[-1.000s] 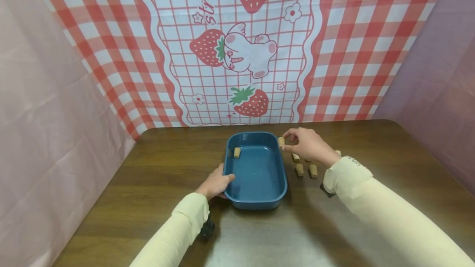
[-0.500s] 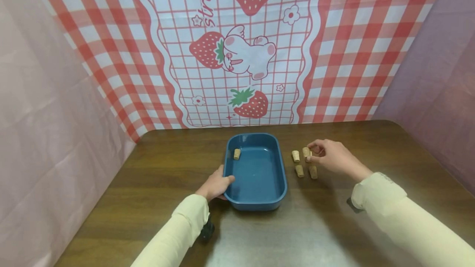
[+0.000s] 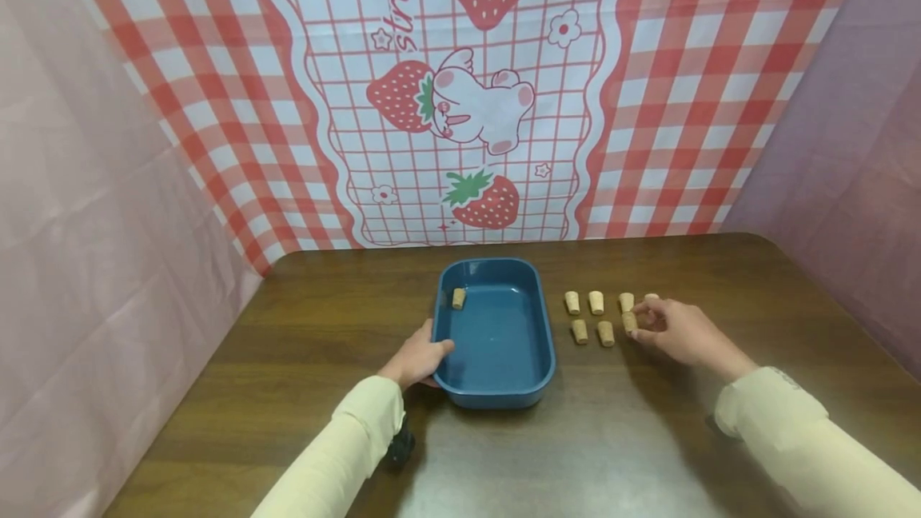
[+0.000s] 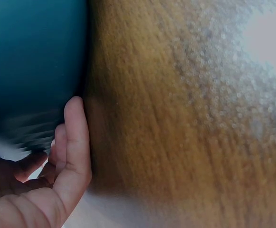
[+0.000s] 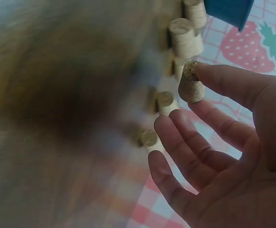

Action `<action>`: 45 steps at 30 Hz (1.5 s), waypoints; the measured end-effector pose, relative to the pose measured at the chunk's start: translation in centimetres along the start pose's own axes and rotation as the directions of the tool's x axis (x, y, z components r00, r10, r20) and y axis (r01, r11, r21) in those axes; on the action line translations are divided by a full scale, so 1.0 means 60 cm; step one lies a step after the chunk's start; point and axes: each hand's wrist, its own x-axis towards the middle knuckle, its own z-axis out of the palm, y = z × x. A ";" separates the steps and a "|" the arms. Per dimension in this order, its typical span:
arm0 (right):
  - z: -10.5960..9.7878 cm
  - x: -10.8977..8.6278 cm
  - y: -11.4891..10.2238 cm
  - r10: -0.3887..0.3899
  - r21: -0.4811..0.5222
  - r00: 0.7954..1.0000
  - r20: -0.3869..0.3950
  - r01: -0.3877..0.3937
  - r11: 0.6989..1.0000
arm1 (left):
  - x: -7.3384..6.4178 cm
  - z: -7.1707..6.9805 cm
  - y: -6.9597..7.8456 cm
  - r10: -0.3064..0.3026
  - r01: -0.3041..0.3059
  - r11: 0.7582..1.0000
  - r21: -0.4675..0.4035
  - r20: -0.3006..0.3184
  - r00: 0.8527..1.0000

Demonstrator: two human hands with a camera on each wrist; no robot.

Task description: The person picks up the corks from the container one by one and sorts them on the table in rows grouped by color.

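My left hand [image 3: 420, 355] holds the left side of a blue rectangular basin [image 3: 496, 400], its thumb over the rim and its fingers along the outside. In the left wrist view, those fingers [image 4: 76, 142] lie against the basin's outer wall [image 4: 33, 61]. One tapered cork stopper [image 3: 458, 298] sits inside at the far left. To the basin's right, my right hand [image 3: 683, 332] pinches a cork stopper [image 5: 192, 88] between thumb and index finger, low over the table. Beside it, several cork stoppers stand in two rows, among them a pale one [image 3: 596, 302] and a darker one [image 3: 606, 334].
The brown wooden table [image 3: 309, 326] has rounded far corners. Behind it hangs a red-and-white checked cloth [image 3: 669, 102] with strawberry prints. Pink curtains [image 3: 108, 222] close off both sides. A small black object [image 3: 400, 448] shows beneath the left sleeve.
My right hand has carried its cork from the basin's right rim, rightward and toward me, to the end of the nearer row. The left hand and basin stay in place.
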 end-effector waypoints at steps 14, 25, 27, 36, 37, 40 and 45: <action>0.017 -0.008 0.021 0.025 -0.006 0.999 0.026 -0.025 1.000 | -0.002 -0.002 -0.002 0.013 -0.013 1.000 -0.003 -0.016 1.000; 0.017 -0.011 0.019 0.025 -0.007 0.999 0.040 -0.024 1.000 | -0.002 -0.001 -0.003 0.001 -0.001 1.000 0.003 -0.010 1.000; 0.017 -0.011 0.019 0.025 -0.006 0.999 0.041 -0.025 1.000 | -0.002 0.000 -0.002 0.004 -0.004 1.000 0.001 -0.014 1.000; 0.018 -0.010 0.019 0.034 -0.012 0.998 0.058 -0.033 0.999 | -0.003 0.000 0.001 0.006 -0.006 1.000 -0.001 -0.013 1.000; 0.018 -0.010 0.019 0.034 -0.012 0.998 0.058 -0.033 0.999 | -0.003 0.000 0.001 0.006 -0.006 1.000 -0.001 -0.012 1.000; 0.018 -0.010 0.019 0.033 -0.011 0.998 0.054 -0.033 0.999 | -0.003 0.000 0.001 0.008 -0.008 1.000 0.000 -0.008 1.000; 0.014 -0.010 0.017 0.027 0.001 0.999 0.038 -0.027 1.000 | -0.003 0.000 0.002 0.006 -0.006 1.000 0.003 -0.005 1.000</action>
